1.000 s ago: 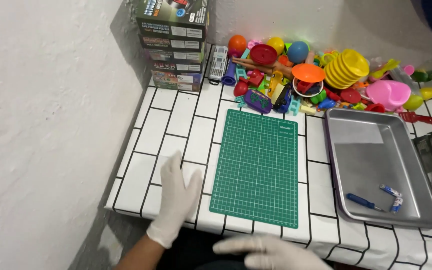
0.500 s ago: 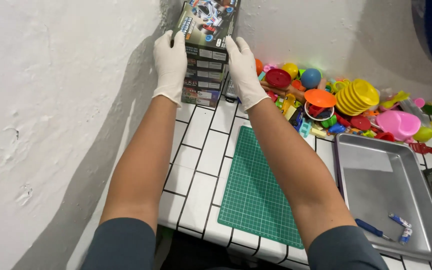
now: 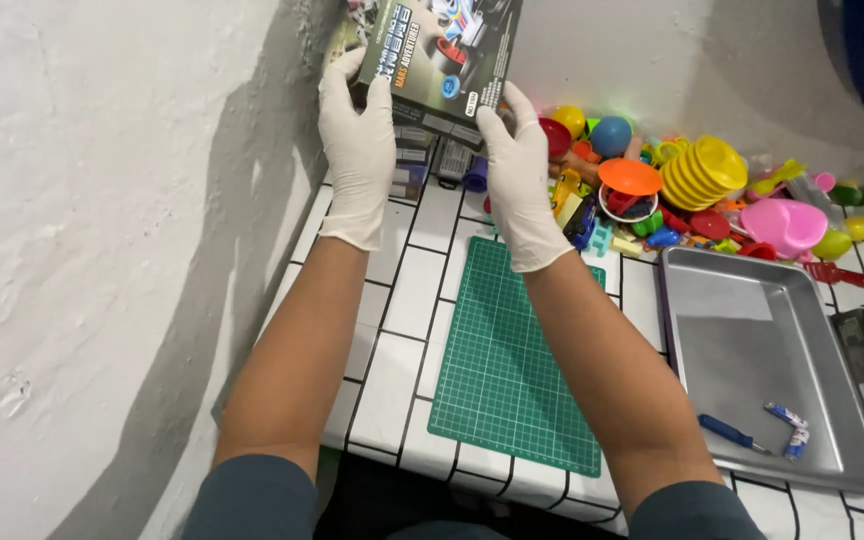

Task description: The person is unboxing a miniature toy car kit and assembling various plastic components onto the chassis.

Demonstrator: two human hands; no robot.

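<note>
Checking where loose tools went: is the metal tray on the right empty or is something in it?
Not empty. The metal tray holds a blue-handled tool and a small blue-and-white piece near its front edge; the rest is bare.

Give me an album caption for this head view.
Gloved hands, left and right, lift a box above a green mat, beside toys.

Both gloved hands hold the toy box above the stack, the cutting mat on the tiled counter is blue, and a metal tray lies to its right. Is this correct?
Not quite: the cutting mat is green, not blue, as the head view shows. The rest holds: the left hand and right hand hold the toy box, and the metal tray lies right of the mat.
</note>
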